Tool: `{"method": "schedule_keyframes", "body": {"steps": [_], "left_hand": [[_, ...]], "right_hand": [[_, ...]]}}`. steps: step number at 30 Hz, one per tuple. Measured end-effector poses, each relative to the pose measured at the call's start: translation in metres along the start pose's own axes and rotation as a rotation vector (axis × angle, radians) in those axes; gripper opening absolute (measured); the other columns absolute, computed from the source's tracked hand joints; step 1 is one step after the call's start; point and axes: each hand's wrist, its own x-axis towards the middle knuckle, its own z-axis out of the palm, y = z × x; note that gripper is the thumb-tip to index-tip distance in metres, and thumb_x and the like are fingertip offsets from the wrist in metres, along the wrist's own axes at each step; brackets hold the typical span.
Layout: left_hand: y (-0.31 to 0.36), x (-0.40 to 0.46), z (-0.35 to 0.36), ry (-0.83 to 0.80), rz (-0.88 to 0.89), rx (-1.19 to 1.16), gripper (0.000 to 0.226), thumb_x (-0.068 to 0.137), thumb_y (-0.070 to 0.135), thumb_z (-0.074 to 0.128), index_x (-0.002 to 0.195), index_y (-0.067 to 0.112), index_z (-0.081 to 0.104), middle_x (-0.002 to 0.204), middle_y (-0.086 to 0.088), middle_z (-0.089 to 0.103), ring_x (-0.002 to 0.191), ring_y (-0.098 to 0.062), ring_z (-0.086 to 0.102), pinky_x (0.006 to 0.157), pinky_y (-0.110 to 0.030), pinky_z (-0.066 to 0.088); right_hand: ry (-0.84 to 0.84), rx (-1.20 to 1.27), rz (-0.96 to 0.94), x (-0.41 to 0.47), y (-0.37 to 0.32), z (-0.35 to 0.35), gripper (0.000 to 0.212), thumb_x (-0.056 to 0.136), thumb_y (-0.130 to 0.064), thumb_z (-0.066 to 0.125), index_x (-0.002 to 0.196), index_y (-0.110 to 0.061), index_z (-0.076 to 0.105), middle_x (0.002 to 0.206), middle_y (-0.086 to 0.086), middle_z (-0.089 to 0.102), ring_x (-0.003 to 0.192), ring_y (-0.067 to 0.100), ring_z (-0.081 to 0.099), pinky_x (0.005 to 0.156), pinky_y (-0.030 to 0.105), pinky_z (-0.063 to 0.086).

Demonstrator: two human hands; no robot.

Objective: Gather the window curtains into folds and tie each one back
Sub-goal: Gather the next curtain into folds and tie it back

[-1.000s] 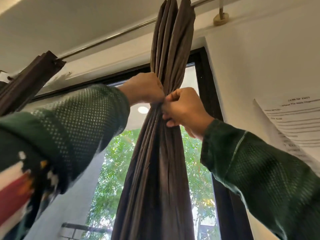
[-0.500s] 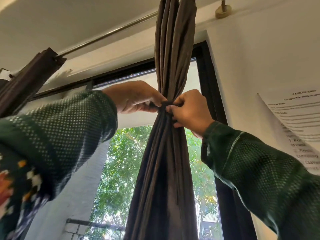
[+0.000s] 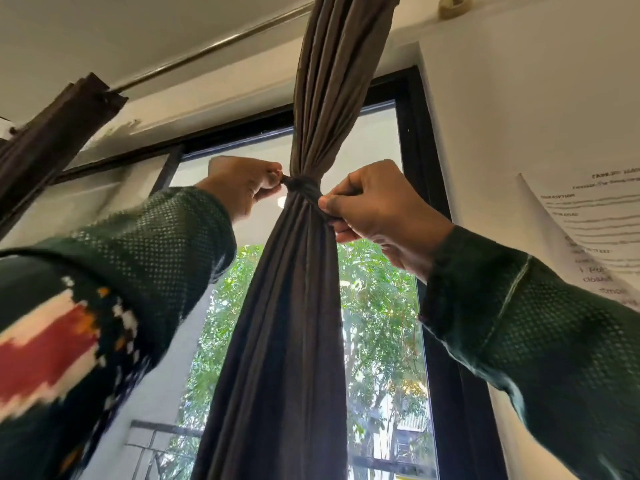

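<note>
A brown curtain (image 3: 294, 306) hangs from the rod (image 3: 214, 51) in front of the window, gathered into narrow folds. A dark tie band (image 3: 302, 185) wraps tightly around it at a pinched waist. My left hand (image 3: 242, 188) grips the band's end on the left side of the curtain. My right hand (image 3: 377, 206) pinches the other end on the right side, slightly lower. Both hands sit apart from each other with the band taut between them. A second brown curtain (image 3: 52, 140) hangs bunched at the far left.
The black window frame (image 3: 415, 140) stands just right of the curtain. A printed paper sheet (image 3: 595, 230) hangs on the white wall at right. A rod bracket (image 3: 455, 3) sits at the top. Trees and a railing show through the glass.
My hands have drawn apart sideways, each holding an end of the band. The band now cinches the curtain tighter. The view has tilted so the hands sit lower against the window.
</note>
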Motion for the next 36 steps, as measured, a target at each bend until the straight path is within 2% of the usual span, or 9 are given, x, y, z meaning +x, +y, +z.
{"method": "schedule_keyframes", "body": {"steps": [3,6,9,13,15,19,23,28,36], "left_hand": [[-0.005,-0.004,0.008,-0.108,-0.014,-0.050,0.023,0.093,-0.008,0.042,0.079,0.005,0.055,0.087,-0.005,0.055,0.073,-0.004,0.058,0.062,-0.011,0.050],[-0.017,-0.014,0.020,-0.098,0.082,-0.097,0.023,0.093,-0.007,0.044,0.111,-0.004,0.058,0.078,0.000,0.052,0.062,0.000,0.054,0.052,-0.007,0.046],[-0.036,-0.032,0.027,0.005,0.047,-0.129,0.005,0.087,0.006,0.060,0.084,0.005,0.063,0.073,-0.005,0.060,0.066,-0.016,0.058,0.060,-0.022,0.051],[-0.089,-0.088,0.014,-0.546,-0.300,-0.147,0.043,0.080,0.044,0.061,0.109,0.013,0.068,0.092,-0.007,0.072,0.078,-0.019,0.068,0.078,-0.032,0.055],[-0.123,-0.126,0.005,-0.589,-0.470,-0.215,0.051,0.072,0.046,0.064,0.108,0.011,0.069,0.092,-0.011,0.070,0.073,-0.021,0.067,0.071,-0.031,0.056],[-0.182,-0.193,-0.019,-0.482,-0.592,-0.139,0.048,0.061,0.040,0.078,0.095,0.006,0.071,0.086,-0.014,0.071,0.068,-0.022,0.068,0.060,-0.027,0.055],[-0.214,-0.252,-0.038,-0.444,-0.629,0.001,0.038,0.057,0.028,0.081,0.089,0.009,0.072,0.082,-0.010,0.073,0.071,-0.019,0.069,0.063,-0.026,0.052],[-0.237,-0.314,-0.050,-0.269,-0.610,0.171,0.023,0.062,0.022,0.080,0.077,0.012,0.067,0.065,0.000,0.067,0.055,-0.009,0.062,0.051,-0.021,0.049],[-0.232,-0.343,-0.054,-0.033,-0.374,0.372,0.033,0.072,0.012,0.067,0.103,0.011,0.055,0.081,0.005,0.059,0.064,-0.007,0.054,0.059,-0.022,0.045]], "right_hand": [[0.007,-0.053,-0.045,0.000,-0.002,-0.001,0.017,0.083,-0.001,0.063,0.078,0.015,0.064,0.066,0.021,0.062,0.052,0.024,0.059,0.049,0.029,0.053],[0.031,-0.067,-0.033,-0.006,0.001,-0.006,0.016,0.082,-0.003,0.063,0.078,0.013,0.065,0.066,0.020,0.063,0.051,0.022,0.058,0.045,0.025,0.050],[0.099,-0.049,0.018,-0.018,0.014,-0.007,0.017,0.081,-0.013,0.065,0.081,0.004,0.066,0.078,0.021,0.068,0.066,0.031,0.065,0.059,0.040,0.059],[0.091,0.000,0.176,-0.063,0.041,0.013,0.027,0.081,-0.021,0.066,0.104,-0.012,0.055,0.099,0.003,0.060,0.096,0.022,0.060,0.088,0.044,0.051],[0.089,-0.008,0.232,-0.105,0.059,0.034,0.035,0.084,-0.018,0.063,0.115,-0.019,0.048,0.113,0.001,0.055,0.107,0.017,0.055,0.097,0.032,0.044],[0.104,-0.041,0.298,-0.213,0.085,0.073,0.060,0.091,-0.013,0.053,0.140,-0.034,0.025,0.136,-0.015,0.036,0.124,-0.005,0.033,0.101,0.001,0.020],[0.068,-0.055,0.486,-0.302,0.085,0.094,0.067,0.096,-0.028,0.045,0.128,-0.060,-0.004,0.143,-0.023,0.033,0.124,-0.008,0.040,0.100,0.012,0.035],[0.070,-0.063,0.623,-0.379,0.070,0.105,0.055,0.094,-0.025,0.039,0.138,-0.046,0.015,0.141,-0.020,0.042,0.119,-0.021,0.039,0.092,-0.003,0.029],[-0.204,-0.161,0.854,-0.447,0.031,0.065,0.043,0.089,-0.017,0.044,0.131,-0.018,0.053,0.125,-0.004,0.062,0.114,0.007,0.057,0.096,0.033,0.049]]}}
